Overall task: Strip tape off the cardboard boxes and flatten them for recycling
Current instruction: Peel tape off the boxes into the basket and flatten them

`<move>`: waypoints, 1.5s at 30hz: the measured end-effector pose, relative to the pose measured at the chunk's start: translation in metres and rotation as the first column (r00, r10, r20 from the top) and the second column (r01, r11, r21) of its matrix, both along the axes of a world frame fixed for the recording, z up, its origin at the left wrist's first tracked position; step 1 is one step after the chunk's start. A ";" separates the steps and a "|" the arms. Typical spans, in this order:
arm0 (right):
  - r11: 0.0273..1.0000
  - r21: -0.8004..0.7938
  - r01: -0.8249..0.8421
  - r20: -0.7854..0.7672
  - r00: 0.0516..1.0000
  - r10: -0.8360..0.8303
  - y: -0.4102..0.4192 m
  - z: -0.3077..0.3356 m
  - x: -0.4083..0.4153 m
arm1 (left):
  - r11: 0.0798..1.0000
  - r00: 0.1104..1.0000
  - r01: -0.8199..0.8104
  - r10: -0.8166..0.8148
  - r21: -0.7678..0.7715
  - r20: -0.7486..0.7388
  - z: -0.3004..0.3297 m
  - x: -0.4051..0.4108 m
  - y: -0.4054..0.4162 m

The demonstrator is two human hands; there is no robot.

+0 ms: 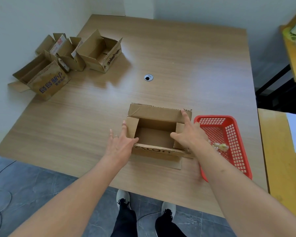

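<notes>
Wood-grain bench point(178, 69) in a room corner. Open brown cardboard box point(156, 134) sits between spread, straight fingers of left hand point(120, 142) and right hand point(190, 132). Likely step: flattening; next, collapse walls.

The wooden table point(186, 69) bears an open box point(154, 134), a red basket point(229, 134) — and three more boxes point(67, 60) far left.

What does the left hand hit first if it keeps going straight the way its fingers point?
Probably nothing new: the left hand already touches the open box at its left flap. Beyond its outer fingers lies bare table; depth is unclear.
</notes>
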State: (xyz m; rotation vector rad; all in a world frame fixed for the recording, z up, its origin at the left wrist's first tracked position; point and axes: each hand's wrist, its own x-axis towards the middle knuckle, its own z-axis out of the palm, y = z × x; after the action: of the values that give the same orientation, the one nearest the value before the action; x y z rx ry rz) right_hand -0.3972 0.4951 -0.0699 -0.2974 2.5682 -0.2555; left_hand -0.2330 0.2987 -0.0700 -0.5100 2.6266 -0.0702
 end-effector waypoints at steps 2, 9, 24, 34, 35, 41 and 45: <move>1.000 -0.015 0.012 0.012 1.000 -0.012 0.004 -0.001 0.002 | 0.998 0.999 -0.030 0.028 0.055 0.038 0.001 0.010 0.003; 0.975 -0.186 0.118 0.036 0.993 -0.113 0.013 -0.001 0.010 | 0.962 0.913 -0.135 0.214 0.239 -0.346 -0.016 0.025 -0.008; 0.403 -0.670 0.624 0.469 0.776 -0.422 0.016 0.011 0.000 | 0.335 0.377 -0.108 0.885 0.936 -0.273 0.020 0.015 -0.084; 0.729 -0.562 0.391 0.111 0.909 -0.402 -0.012 -0.048 0.023 | 0.659 0.540 -0.270 0.708 0.703 -0.456 -0.007 -0.013 -0.113; 0.732 -0.548 0.405 0.100 0.900 -0.423 -0.019 -0.053 0.027 | 0.675 0.579 -0.278 0.685 0.683 -0.442 -0.019 -0.014 -0.117; 0.777 -0.485 0.402 -0.041 0.877 -0.479 -0.041 -0.101 0.032 | 0.848 0.885 -0.221 0.382 0.482 -0.266 -0.094 -0.013 -0.137; 0.924 -0.246 0.293 -0.285 0.889 -0.358 -0.050 -0.131 0.038 | 0.904 0.927 -0.183 0.290 0.387 -0.237 -0.130 -0.013 -0.138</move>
State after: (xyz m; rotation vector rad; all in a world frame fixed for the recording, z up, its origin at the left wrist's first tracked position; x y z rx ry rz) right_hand -0.3590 0.4451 -0.2012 0.0346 2.9207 -0.6373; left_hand -0.2459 0.1607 -0.1998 -0.7530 2.7380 0.5984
